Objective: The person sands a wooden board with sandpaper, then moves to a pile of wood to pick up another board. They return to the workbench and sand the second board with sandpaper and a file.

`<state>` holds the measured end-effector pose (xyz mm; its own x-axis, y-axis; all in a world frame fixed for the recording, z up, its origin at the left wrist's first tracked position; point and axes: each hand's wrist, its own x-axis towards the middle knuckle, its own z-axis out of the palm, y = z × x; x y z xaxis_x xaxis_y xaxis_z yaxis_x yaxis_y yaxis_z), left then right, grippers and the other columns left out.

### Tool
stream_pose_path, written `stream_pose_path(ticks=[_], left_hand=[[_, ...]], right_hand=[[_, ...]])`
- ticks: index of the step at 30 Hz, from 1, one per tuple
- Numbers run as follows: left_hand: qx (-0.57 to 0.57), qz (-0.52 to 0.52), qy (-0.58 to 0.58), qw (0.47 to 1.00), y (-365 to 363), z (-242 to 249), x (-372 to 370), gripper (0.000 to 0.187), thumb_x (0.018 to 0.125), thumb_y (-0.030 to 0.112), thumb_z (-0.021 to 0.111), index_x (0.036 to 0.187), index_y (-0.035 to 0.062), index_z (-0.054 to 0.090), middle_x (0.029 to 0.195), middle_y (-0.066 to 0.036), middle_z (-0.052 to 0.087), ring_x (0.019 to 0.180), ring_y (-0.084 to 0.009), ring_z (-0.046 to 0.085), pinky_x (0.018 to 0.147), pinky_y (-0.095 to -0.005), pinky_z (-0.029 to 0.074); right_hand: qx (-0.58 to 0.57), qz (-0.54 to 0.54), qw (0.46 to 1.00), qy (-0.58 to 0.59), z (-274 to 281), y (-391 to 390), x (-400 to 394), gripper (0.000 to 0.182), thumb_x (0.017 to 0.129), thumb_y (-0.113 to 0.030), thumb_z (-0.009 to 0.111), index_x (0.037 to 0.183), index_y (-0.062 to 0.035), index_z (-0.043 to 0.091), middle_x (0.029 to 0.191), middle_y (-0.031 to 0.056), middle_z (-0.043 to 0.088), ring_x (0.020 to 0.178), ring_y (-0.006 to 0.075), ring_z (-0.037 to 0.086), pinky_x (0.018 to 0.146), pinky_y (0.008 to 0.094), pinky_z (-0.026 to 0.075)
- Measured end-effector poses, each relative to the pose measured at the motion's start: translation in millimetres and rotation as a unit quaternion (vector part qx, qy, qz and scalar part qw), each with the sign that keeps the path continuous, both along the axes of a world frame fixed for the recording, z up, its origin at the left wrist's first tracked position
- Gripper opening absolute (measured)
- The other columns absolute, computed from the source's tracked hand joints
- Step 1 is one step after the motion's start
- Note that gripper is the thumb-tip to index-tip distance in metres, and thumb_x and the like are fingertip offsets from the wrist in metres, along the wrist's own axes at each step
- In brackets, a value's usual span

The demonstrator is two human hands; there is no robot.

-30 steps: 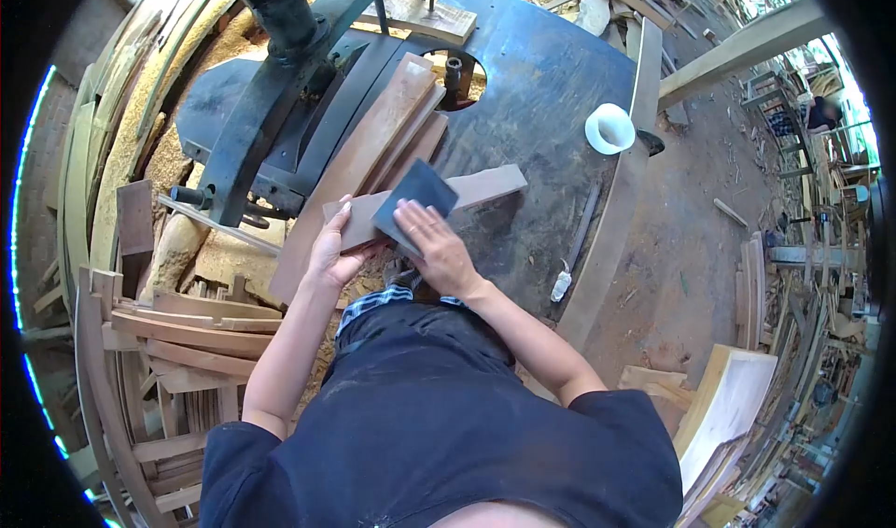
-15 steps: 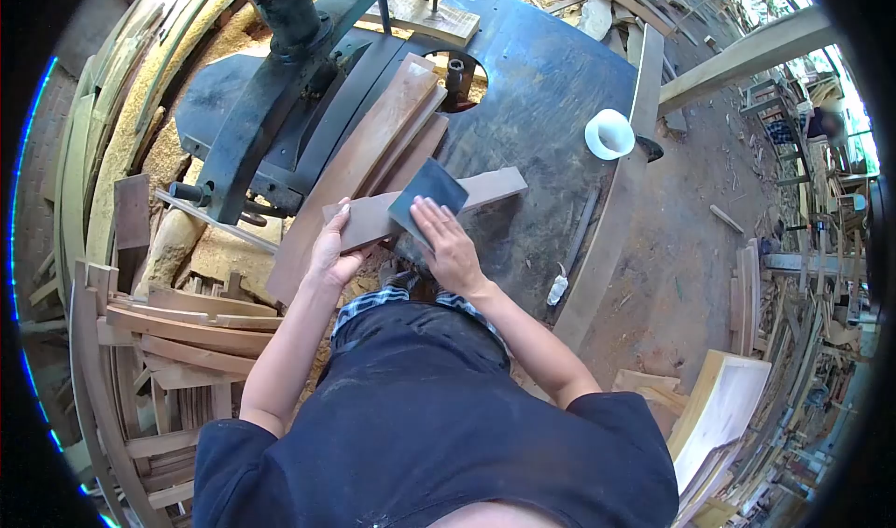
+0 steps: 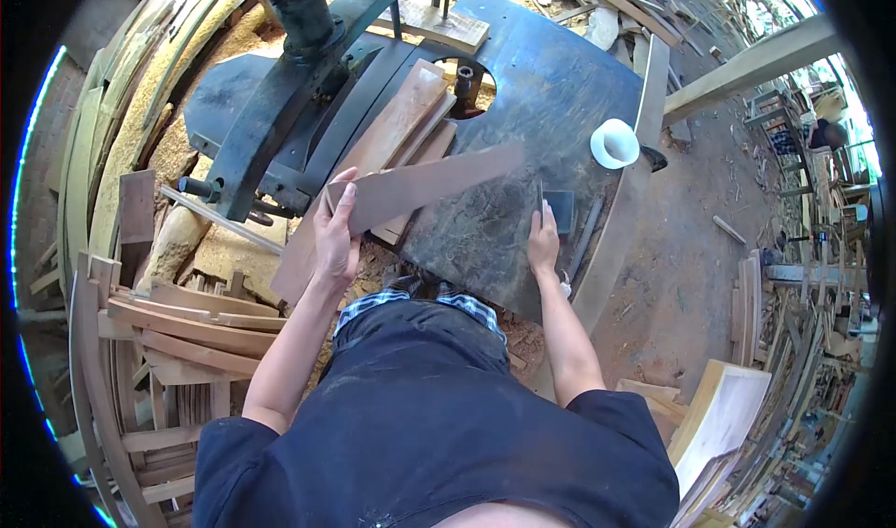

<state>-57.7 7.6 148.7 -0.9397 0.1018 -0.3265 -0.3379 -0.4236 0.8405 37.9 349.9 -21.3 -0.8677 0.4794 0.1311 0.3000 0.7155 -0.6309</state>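
Note:
My left hand grips the near end of a flat brown wooden board, thumb on top, and the board points out to the right above the machine table. At the table's right part, my right hand is closed on a thin dark square plate, seen nearly edge-on. Just beside it a dark square patch shows on the tabletop. Behind the held board, several wooden boards lie stacked along the fence.
A dark machine arm stands at the left, with a spindle in the table opening. A white flared ring and a thin metal bar lie near the right edge. Curved wooden pieces are piled at lower left.
My right hand has carried the dark plate off the board, rightward to the table's right part, turning it edge-on. The board in my left hand is now raised and tilted.

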Motion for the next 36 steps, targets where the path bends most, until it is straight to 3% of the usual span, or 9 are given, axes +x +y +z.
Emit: stream_pose_path(ticks=[2, 4, 7, 10, 12, 15, 21, 28, 36], left_hand=[[0.001, 0.007, 0.037, 0.999, 10, 10, -2, 0.03, 0.096, 0.024, 0.057, 0.123, 0.0116, 0.056, 0.114, -0.003, 0.057, 0.105, -0.0119, 0.053, 0.089, -0.0285, 0.045], [0.006, 0.0, 0.038, 0.999, 16, 2, -6, 0.03, 0.096, 0.024, 0.057, 0.124, 0.0125, 0.055, 0.115, -0.002, 0.056, 0.106, -0.0128, 0.053, 0.089, -0.0305, 0.046], [0.006, 0.062, -0.038, 0.997, 20, -17, -8, 0.031, 0.097, 0.026, 0.054, 0.125, 0.0147, 0.054, 0.117, -0.003, 0.056, 0.106, -0.0158, 0.055, 0.085, -0.0372, 0.049], [0.026, 0.052, -0.119, 0.991, 9, -32, -5, 0.03, 0.096, 0.025, 0.054, 0.124, 0.0152, 0.054, 0.119, -0.003, 0.056, 0.106, -0.0176, 0.056, 0.084, -0.0391, 0.05], [0.017, 0.021, -0.144, 0.989, -5, -41, -5, 0.03, 0.094, 0.02, 0.055, 0.124, 0.0121, 0.053, 0.117, -0.005, 0.058, 0.105, -0.0184, 0.058, 0.084, -0.038, 0.052], [-0.006, -0.05, -0.16, 0.986, -19, -57, -2, 0.037, 0.092, 0.021, 0.058, 0.125, 0.0041, 0.053, 0.115, -0.007, 0.06, 0.103, -0.0194, 0.06, 0.089, -0.0354, 0.049], [-0.094, -0.143, -0.204, 0.964, -26, -32, 12, 0.038, 0.089, 0.016, 0.062, 0.125, 0.0046, 0.055, 0.112, -0.006, 0.062, 0.098, -0.0166, 0.062, 0.081, -0.0339, 0.053], [-0.112, -0.256, -0.219, 0.935, -28, -57, 6, 0.039, 0.089, 0.018, 0.064, 0.124, 0.0027, 0.056, 0.106, -0.005, 0.065, 0.091, -0.013, 0.064, 0.075, -0.0299, 0.056], [-0.125, -0.385, -0.139, 0.904, -19, -66, -2, 0.041, 0.091, 0.021, 0.063, 0.127, 0.0023, 0.054, 0.105, -0.004, 0.064, 0.089, -0.0102, 0.062, 0.074, -0.0263, 0.052]], right_hand=[[0.063, 0.01, 0.998, 0.002, -6, -6, 19, 0.043, 0.098, -0.024, 0.043, 0.135, -0.0014, 0.045, 0.14, 0.0177, 0.044, 0.132, 0.0325, 0.038, 0.109, 0.0411, 0.03], [0.115, 0.023, 0.993, -0.018, -3, -15, 31, 0.044, 0.098, -0.023, 0.043, 0.137, -0.0019, 0.043, 0.141, 0.0174, 0.043, 0.133, 0.0332, 0.037, 0.11, 0.0437, 0.029], [0.035, -0.026, 0.999, 0.003, 8, -23, 45, 0.044, 0.099, -0.024, 0.042, 0.137, -0.0029, 0.042, 0.141, 0.017, 0.043, 0.132, 0.0327, 0.038, 0.11, 0.0415, 0.03], [-0.049, -0.118, 0.991, 0.037, 23, -35, 63, 0.044, 0.1, -0.026, 0.039, 0.136, -0.0018, 0.043, 0.139, 0.018, 0.045, 0.13, 0.0324, 0.041, 0.108, 0.0401, 0.032], [-0.082, -0.206, 0.975, 0.019, 31, -43, 77, 0.045, 0.1, -0.028, 0.038, 0.135, -0.0003, 0.044, 0.134, 0.019, 0.048, 0.126, 0.0332, 0.044, 0.106, 0.0404, 0.033], [-0.069, -0.216, 0.973, 0.031, 40, -60, 97, 0.044, 0.1, -0.028, 0.039, 0.134, 0.0003, 0.044, 0.131, 0.0188, 0.05, 0.123, 0.0337, 0.045, 0.104, 0.0402, 0.034], [-0.098, -0.244, 0.964, 0.029, 54, -100, 114, 0.041, 0.1, -0.025, 0.04, 0.129, 0.0025, 0.049, 0.127, 0.0208, 0.052, 0.119, 0.0359, 0.047, 0.102, 0.0421, 0.036], [-0.134, -0.324, 0.935, 0.048, 47, -135, 128, 0.039, 0.099, -0.023, 0.043, 0.122, 0.0068, 0.052, 0.119, 0.0231, 0.055, 0.113, 0.0382, 0.05, 0.097, 0.0423, 0.038], [-0.078, -0.338, 0.936, 0.063, 50, -166, 128, 0.041, 0.099, -0.025, 0.041, 0.122, 0.007, 0.051, 0.12, 0.0235, 0.055, 0.113, 0.0386, 0.05, 0.097, 0.0435, 0.038]])
